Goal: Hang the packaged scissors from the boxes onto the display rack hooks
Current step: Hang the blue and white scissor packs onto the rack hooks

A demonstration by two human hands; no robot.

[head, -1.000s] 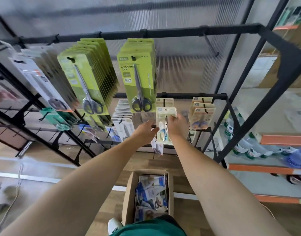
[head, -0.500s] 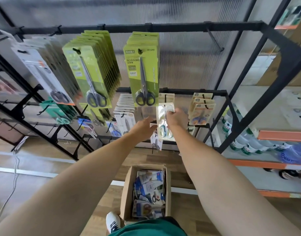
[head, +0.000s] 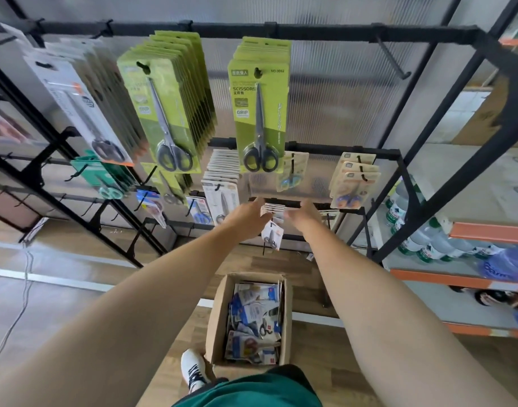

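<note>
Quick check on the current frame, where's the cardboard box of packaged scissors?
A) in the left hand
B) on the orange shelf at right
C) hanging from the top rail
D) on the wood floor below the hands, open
D: the cardboard box sits open on the wood floor just ahead of the person's shoe, packs visible inside, while both hands reach up at the rack.

Bright, even daylight thru translucent back panel; fisheye bend at edges, slight motion blur.
</note>
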